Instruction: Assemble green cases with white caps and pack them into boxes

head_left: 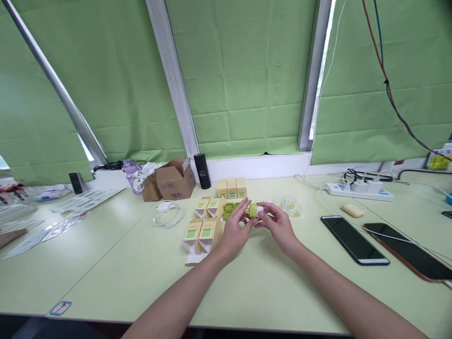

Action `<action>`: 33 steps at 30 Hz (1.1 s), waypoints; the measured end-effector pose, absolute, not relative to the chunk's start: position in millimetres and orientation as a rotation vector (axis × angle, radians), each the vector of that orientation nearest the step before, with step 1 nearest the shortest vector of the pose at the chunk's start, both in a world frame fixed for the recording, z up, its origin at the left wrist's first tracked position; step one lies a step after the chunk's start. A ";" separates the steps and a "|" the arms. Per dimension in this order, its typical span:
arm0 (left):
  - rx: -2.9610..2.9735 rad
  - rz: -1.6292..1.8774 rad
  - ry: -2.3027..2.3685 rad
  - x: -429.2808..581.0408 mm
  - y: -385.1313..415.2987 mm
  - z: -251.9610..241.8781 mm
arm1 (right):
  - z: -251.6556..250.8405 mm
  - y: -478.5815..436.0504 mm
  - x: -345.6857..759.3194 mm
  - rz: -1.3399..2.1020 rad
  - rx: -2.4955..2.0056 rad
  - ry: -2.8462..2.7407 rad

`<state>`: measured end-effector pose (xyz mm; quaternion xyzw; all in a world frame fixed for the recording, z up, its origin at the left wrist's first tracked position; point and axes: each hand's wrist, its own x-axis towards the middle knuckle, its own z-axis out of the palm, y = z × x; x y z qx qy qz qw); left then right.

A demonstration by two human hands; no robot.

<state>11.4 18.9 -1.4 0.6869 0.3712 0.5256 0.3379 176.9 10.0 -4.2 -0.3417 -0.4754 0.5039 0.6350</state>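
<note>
Both my hands meet above the middle of the pale green table (pixel 106 263). My left hand (pixel 236 230) and my right hand (pixel 277 223) pinch a small green and white jar (pixel 254 211) between their fingertips. Just beyond the hands lie green lids (pixel 229 207) and small clear cups with yellow centres (pixel 290 205). Three upright tan boxes (pixel 232 187) stand behind them. Several tan boxes with green labels (pixel 201 230) lie open on their sides to the left of my left hand.
Two phones (pixel 355 240) lie at the right, near a white power strip (pixel 358 190) and a pale soap-like bar (pixel 352 210). A white cable (pixel 167 214), brown cartons (pixel 173 181), a black cylinder (pixel 202 171) and a purple bottle (pixel 130 175) stand further back. Clear packets (pixel 67 214) lie at the left.
</note>
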 end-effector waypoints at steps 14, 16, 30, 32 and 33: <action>1.973 1.351 0.982 11.7 12.7 -8.3 | -12.5 12.6 169.9 1.203 -0.764 -1.049; 1.911 1.359 0.962 11.3 13.1 -8.3 | -14.3 12.9 170.7 1.198 -0.748 -1.104; 1.617 1.213 0.746 14.4 19.2 -5.8 | -26.1 10.0 181.8 0.190 -0.871 -1.799; 1.638 1.199 0.751 13.9 19.3 -7.4 | -27.4 11.3 182.1 0.105 -0.874 -1.827; 1.649 1.194 0.756 13.7 19.2 -8.0 | -27.8 11.9 182.3 0.072 -0.873 -1.835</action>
